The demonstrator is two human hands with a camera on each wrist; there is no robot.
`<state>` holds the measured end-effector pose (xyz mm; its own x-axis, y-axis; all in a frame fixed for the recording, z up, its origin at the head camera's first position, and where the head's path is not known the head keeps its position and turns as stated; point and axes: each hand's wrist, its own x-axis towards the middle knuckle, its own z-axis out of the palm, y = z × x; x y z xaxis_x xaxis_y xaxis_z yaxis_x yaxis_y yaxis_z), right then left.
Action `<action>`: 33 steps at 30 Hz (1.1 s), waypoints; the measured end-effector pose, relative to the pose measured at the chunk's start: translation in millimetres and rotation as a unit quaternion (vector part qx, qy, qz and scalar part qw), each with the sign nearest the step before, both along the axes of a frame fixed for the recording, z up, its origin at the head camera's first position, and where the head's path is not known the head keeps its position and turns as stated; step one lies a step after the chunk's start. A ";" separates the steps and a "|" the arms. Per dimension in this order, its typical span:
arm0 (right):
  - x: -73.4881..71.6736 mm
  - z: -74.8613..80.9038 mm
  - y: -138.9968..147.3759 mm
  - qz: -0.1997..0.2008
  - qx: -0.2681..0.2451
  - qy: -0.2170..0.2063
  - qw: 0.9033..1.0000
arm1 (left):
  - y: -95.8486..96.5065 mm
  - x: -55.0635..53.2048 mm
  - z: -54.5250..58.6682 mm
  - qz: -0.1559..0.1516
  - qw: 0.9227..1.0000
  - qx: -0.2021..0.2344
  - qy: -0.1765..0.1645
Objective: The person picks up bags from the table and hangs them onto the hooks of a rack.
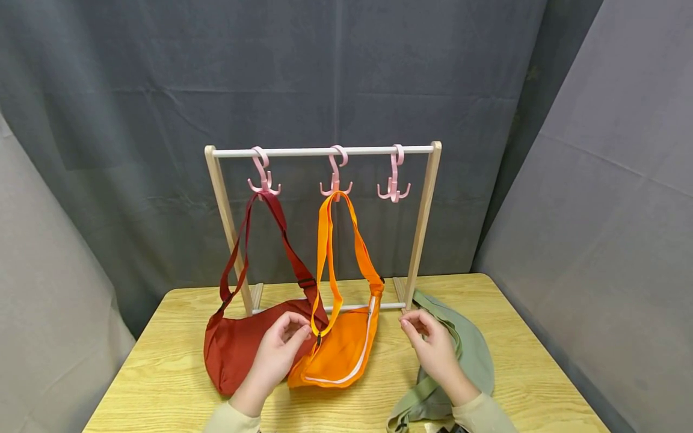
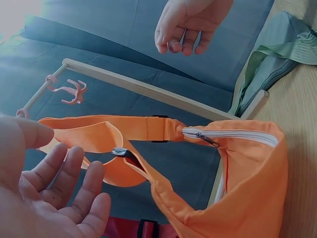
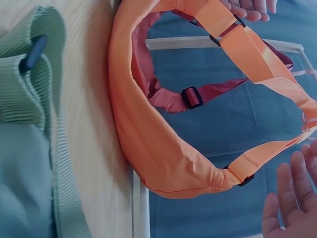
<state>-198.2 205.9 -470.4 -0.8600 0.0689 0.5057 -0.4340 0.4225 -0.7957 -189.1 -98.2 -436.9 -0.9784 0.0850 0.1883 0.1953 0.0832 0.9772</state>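
An orange shoulder bag (image 1: 338, 358) hangs by its strap (image 1: 364, 252) from the middle pink hook (image 1: 335, 177), its body low at the tabletop. My left hand (image 1: 276, 352) is beside its left edge, in front of the red bag (image 1: 238, 343); in the left wrist view the fingers are loosely bent and hold nothing. To the left, the red bag hangs from the left pink hook (image 1: 264, 177). My right hand (image 1: 433, 349), fingers relaxed and holding nothing, hovers above a green bag (image 1: 476, 355) lying on the table, partly hidden by the hand and forearm.
A rack with wooden posts (image 1: 423, 228) and a white top rail (image 1: 298, 152) stands toward the back of the wooden table (image 1: 168, 349). The right pink hook (image 1: 394, 180) carries no bag. Grey cloth (image 1: 216, 72) surrounds the back and sides.
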 end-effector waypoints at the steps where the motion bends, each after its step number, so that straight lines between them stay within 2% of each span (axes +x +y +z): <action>1: 0.6 -1.1 0.5 -0.001 0.002 0.000 1.000 | 0.5 0.6 -0.9 -0.002 1.000 -0.001 0.000; 6: 4.6 -5.2 3.7 -0.007 0.013 -0.008 1.000 | 2.6 4.0 -5.0 -0.011 1.000 0.000 -0.007; 13: 7.9 -9.2 9.5 0.000 0.035 -0.021 0.999 | 5.3 7.6 -9.3 -0.034 0.999 -0.004 0.020; 19: 8.5 -11.1 12.6 -0.005 0.047 -0.046 0.998 | 8.5 10.8 -11.9 -0.041 0.999 -0.020 0.017; 23: 9.6 -11.5 13.4 -0.013 0.056 -0.058 0.997 | 10.4 12.8 -14.8 -0.045 0.998 -0.032 0.027; 28: 11.3 -11.6 14.4 -0.013 0.063 -0.054 0.996 | 12.5 14.7 -18.1 -0.052 0.996 -0.049 0.051; 33: 12.0 -12.0 17.1 -0.010 0.074 -0.045 0.996 | 13.9 15.5 -18.0 -0.052 0.997 -0.046 0.040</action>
